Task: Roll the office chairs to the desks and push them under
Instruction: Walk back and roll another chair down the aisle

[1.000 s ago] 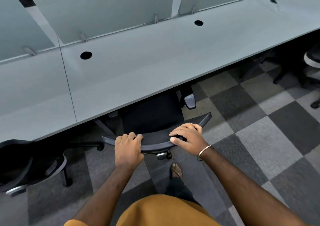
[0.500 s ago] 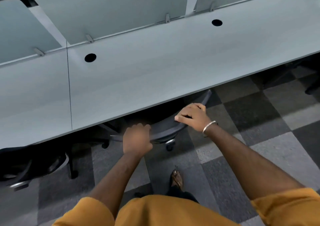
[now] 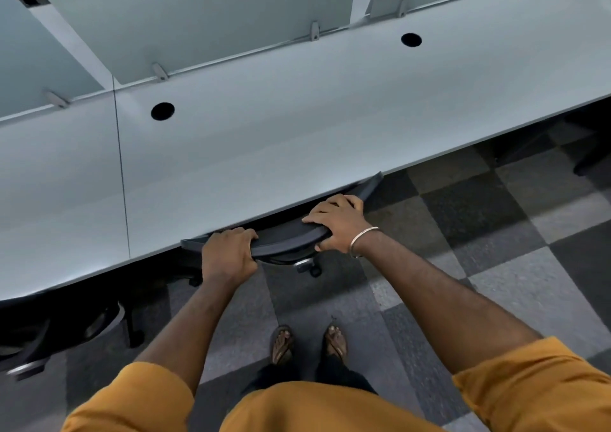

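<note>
We see a black office chair [image 3: 284, 238] pushed in under the long gray desk [image 3: 264, 153]. Only the curved top of its back sticks out past the desk's front edge. Its seat is hidden under the desk. One small wheel [image 3: 309, 268] peeks out on the floor below the chair back.

Our left hand [image 3: 228, 256] holds the left part of the chair back, with the fingers curled over the top edge. Our right hand [image 3: 337, 223] holds the right part, with the fingers bent over the top and the thumb tucked under. A thin silver bracelet [image 3: 362, 239] sits on the right wrist.

The desk has two round dark holes in its top [image 3: 162, 111], one on the left and one far on the right. Pale panels [image 3: 205, 21] stand up along the back of the desk.

Another dark chair [image 3: 62, 325] sits under the desk at the far left. The floor [image 3: 496, 233] is made of gray squares, some light and some dark. Our two feet in sandals [image 3: 282, 344] stand side by side on it.
</note>
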Tool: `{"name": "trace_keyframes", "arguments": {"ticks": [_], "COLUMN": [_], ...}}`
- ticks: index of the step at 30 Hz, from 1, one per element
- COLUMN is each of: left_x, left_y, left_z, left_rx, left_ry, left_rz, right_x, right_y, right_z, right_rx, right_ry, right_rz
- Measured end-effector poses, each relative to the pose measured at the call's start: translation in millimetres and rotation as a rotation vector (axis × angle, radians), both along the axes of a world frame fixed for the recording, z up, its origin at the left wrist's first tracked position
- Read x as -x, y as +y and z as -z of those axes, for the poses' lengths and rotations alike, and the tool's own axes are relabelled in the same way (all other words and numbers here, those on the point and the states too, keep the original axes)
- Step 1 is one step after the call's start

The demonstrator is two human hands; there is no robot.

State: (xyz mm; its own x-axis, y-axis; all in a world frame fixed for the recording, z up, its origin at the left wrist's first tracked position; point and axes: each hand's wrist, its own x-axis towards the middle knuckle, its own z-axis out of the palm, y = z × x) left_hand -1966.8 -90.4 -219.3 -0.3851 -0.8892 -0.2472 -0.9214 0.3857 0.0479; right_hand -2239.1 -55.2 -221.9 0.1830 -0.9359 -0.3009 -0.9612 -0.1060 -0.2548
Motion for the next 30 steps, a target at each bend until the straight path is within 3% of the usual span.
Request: {"name": "trace_keyframes", "arguments": {"ticks": [16,30], "left_x": [-29.5,-80.1], "left_y": [74.9,42.2], "left_z": [13.7,12.3], "left_rx": [-0.045,-0.012], "left_ry": [0.047,0.050], "left_rz": [0.107,0.227], "right_x": [-21.6,-72.9], "right_y": [36.9,26.2], "right_z": [-11.6,-4.5], "right_rx": [-0.093,-0.028], "right_ry": [0.137,0.202], "right_rz": [0.011,-0.020]}}
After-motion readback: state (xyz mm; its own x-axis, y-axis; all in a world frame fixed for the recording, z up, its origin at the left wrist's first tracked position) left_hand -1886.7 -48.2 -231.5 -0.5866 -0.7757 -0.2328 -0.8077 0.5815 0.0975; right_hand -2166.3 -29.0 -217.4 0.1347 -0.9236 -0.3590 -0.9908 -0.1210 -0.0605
